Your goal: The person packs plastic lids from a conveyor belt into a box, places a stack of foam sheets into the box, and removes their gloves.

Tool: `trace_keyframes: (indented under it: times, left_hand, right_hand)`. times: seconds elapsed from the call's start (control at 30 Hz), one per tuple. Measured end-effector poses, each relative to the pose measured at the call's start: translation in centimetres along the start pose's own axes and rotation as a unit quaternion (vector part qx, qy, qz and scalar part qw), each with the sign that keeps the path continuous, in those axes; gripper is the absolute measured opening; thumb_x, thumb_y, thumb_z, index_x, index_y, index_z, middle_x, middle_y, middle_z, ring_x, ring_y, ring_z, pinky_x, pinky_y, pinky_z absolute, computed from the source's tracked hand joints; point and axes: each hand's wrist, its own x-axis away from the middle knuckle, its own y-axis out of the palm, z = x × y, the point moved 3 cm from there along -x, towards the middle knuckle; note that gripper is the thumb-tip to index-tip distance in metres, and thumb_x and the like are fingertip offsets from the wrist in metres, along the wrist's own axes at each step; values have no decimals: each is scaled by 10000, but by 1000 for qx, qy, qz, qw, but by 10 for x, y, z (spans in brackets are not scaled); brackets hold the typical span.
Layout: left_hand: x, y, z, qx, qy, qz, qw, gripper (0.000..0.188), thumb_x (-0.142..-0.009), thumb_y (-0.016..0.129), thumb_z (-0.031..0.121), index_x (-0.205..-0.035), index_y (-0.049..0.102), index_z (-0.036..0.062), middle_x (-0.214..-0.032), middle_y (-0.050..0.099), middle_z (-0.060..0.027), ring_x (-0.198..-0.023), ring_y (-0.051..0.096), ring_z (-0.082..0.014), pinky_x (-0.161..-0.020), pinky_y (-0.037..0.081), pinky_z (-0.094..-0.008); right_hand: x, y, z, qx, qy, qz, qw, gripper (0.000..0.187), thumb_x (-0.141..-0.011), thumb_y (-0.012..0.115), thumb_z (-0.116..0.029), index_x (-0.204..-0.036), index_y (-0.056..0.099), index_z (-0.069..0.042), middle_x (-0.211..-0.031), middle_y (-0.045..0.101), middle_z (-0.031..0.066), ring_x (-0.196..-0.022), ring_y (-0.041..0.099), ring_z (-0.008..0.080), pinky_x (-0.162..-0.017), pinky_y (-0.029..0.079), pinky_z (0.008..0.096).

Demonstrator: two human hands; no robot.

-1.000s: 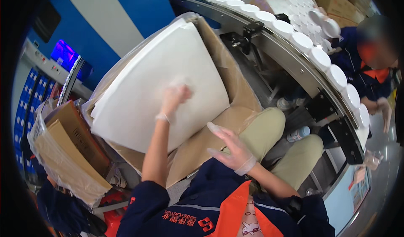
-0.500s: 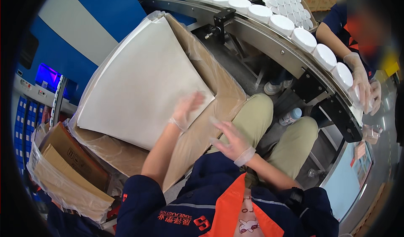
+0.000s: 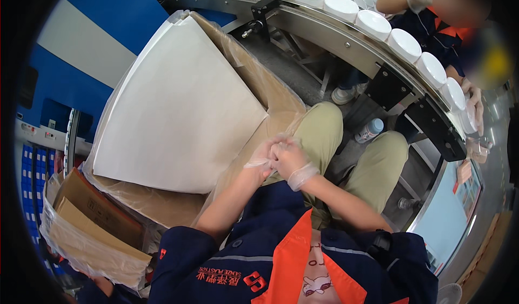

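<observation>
Both my hands are in thin see-through plastic gloves and meet above my lap. My left hand presses against my right hand, fingers curled in and partly hidden. The right fingers are closed over the left ones; anything between them is too covered to make out. Beyond my left forearm, a stack of large white fan-shaped sheets lies in a cardboard box lined with see-through plastic. Its near corner comes close to my hands without touching them.
A curved conveyor carries a row of round white tubs along the far side. A co-worker's gloved hand is beside its right end. A bottle stands past my knees. Folded cardboard fills a plastic-lined box at left.
My left hand has come off the white sheets and joined my right hand, which closed from spread fingers. The co-worker has raised one arm away from the tubs.
</observation>
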Motion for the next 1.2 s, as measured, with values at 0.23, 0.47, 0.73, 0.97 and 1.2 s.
trace_keyframes:
  times: [0.23, 0.47, 0.73, 0.97, 1.2]
  left_hand:
    - [-4, 38, -13, 220, 114, 140, 959, 274, -889, 421, 276, -944, 561, 48, -887, 599, -81, -770, 575, -185, -706, 462, -329]
    - [25, 84, -26, -537, 290, 173, 773, 577, -844, 485, 248, -1296, 265, -37, -1193, 430, -216, -1062, 462, -314, -916, 345, -400]
    - [30, 73, 35, -309, 257, -21, 915, 665, -891, 336, 445, -1346, 195, -19, -1387, 243, -165, -1301, 202, -264, -1060, 150, -369]
    - [52, 93, 80, 15, 270, -47, 962, 616, -870, 370, 420, -1309, 304, -8, -1356, 323, -153, -1254, 318, -273, -1041, 217, -405]
    - [51, 149, 13, 73, 78, -195, 975, 640, -849, 434, 363, -1323, 262, -32, -1358, 314, -172, -1274, 273, -323, -1060, 181, -433]
  right_hand:
    - [-23, 1, 23, 82, 191, 14, 978, 64, -725, 512, -74, -764, 561, -65, -736, 599, 149, -706, 590, 336, -641, 460, 424]
    - [-62, -10, 88, -77, 224, -54, 970, 45, -610, 575, -71, -652, 568, -57, -700, 606, 155, -656, 582, 280, -615, 456, 369]
    - [-39, -61, 10, -130, 121, 70, 982, 222, -654, 676, -70, -691, 458, -42, -633, 518, 89, -538, 483, 157, -512, 407, 286]
    - [2, -75, -3, -272, 66, 177, 944, 447, -721, 678, -182, -1101, 488, -42, -1050, 520, 126, -855, 541, 205, -747, 451, 310]
    - [35, -116, 29, -364, 144, 312, 866, 270, -758, 645, -131, -986, 603, 7, -789, 606, 56, -671, 555, 127, -641, 463, 260]
